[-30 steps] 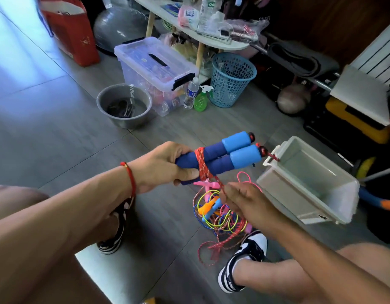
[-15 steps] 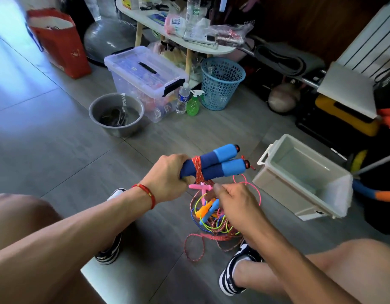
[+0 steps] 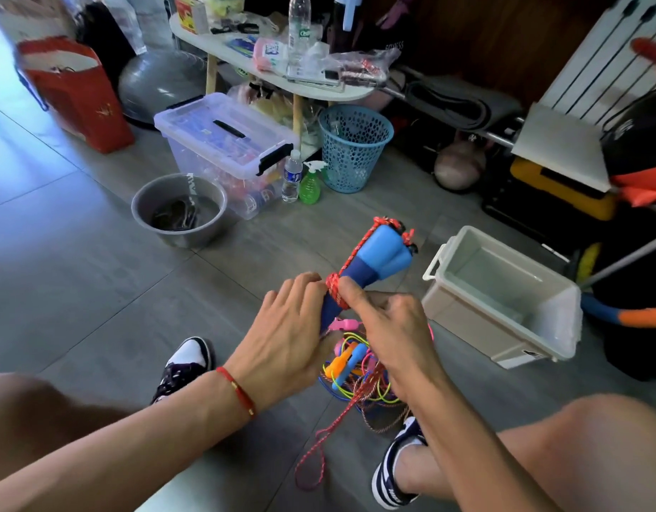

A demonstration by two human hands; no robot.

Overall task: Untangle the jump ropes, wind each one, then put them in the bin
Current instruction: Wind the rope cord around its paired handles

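Two blue foam jump-rope handles (image 3: pixel 378 256) are held side by side, tilted up and to the right, with red braided rope (image 3: pixel 333 288) wound round their lower part. My left hand (image 3: pixel 285 334) grips the dark lower ends of the handles. My right hand (image 3: pixel 389 327) pinches the red rope at the winding with thumb and forefinger. The rope's loose end trails down to a loop on the floor (image 3: pixel 311 463). Under my hands lies a tangle of coloured jump ropes (image 3: pixel 352 367) with pink, orange and blue handles. The beige bin (image 3: pixel 466 319) stands to the right, with nothing visible inside.
A grey metal bowl (image 3: pixel 145 212), a clear lidded storage box (image 3: pixel 193 116), a water bottle (image 3: pixel 291 179), a green spray bottle (image 3: pixel 310 184) and a blue mesh basket (image 3: pixel 356 149) stand beyond. My two shoes (image 3: pixel 186 364) frame the rope pile. Cluttered gear fills the right side.
The handles have swung from nearly level to pointing up and away. My right hand rose from the pile to the red winding. More rope sits round the handles and runs up to their tips.
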